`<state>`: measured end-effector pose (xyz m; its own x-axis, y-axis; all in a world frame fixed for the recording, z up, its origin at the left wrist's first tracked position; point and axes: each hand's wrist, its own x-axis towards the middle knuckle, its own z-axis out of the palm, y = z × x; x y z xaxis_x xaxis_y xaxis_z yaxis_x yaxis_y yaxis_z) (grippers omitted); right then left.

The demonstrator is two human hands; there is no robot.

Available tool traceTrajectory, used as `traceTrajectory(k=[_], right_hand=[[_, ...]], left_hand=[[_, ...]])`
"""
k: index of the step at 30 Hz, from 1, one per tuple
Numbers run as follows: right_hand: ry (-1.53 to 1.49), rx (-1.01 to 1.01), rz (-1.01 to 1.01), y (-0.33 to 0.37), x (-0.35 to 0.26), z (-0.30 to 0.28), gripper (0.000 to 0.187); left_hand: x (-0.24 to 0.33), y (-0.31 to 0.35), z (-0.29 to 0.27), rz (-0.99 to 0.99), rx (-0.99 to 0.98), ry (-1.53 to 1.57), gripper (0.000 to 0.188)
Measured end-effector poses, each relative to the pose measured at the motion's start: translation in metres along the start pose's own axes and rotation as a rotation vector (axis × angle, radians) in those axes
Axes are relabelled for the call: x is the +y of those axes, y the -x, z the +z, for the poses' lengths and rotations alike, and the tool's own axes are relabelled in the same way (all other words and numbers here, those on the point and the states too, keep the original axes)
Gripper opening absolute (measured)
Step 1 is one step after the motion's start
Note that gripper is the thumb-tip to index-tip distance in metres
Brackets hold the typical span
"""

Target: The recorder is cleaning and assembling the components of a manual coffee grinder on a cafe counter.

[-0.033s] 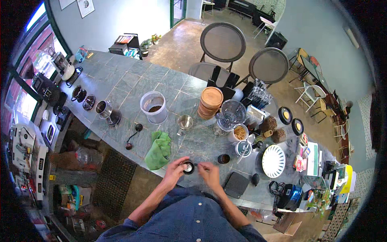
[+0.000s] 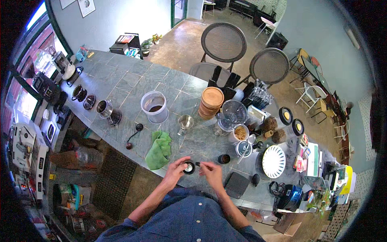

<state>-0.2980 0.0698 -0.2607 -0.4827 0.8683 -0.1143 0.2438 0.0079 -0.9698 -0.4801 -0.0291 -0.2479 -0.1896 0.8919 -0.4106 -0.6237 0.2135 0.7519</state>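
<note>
Counter (image 2: pixel 177 84): grey tile before us, bearing a green cloth (image 2: pixel 159 151) and a tub (image 2: pixel 158 117).
Left hand (image 2: pixel 175 170): curled around a black round thing (image 2: pixel 188 167) near our edge.
Right hand (image 2: pixel 211 175): fingers bunched just beside it; we cannot tell their grip.
Room: round tables (image 2: pixel 223 41), brown floor (image 2: pixel 179 44) beyond.

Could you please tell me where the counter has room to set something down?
The widest bare patch of counter lies between the translucent tub and the white-based appliance. A smaller one separates the tub from the wooden stack. Crowding runs from there to the white plate.
</note>
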Motion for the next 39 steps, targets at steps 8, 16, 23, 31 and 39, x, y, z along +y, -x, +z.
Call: traceTrajectory(k=[8, 16, 23, 31, 39], right_hand=[[-0.822, -0.057, 0.357, 0.017, -0.093, -0.028, 0.012], [-0.649, 0.012, 0.277, 0.025, -0.087, -0.023, 0.012], [0.228, 0.216, -0.364, 0.021, -0.090, -0.011, 0.019], [0.265, 0.151, -0.343, 0.023, -0.096, -0.014, 0.021], [0.285, 0.026, -0.287, 0.024, -0.101, -0.019, 0.019]], left_hand=[[0.010, 0.005, 0.020, -0.084, 0.074, 0.011, 0.043], [0.011, 0.009, 0.032, -0.120, 0.043, 0.006, 0.045], [0.009, 0.014, 0.041, -0.121, 0.057, 0.029, 0.051], [0.003, 0.013, 0.041, -0.111, 0.082, -0.041, 0.052], [0.002, 0.014, 0.044, -0.105, 0.111, -0.115, 0.053]])
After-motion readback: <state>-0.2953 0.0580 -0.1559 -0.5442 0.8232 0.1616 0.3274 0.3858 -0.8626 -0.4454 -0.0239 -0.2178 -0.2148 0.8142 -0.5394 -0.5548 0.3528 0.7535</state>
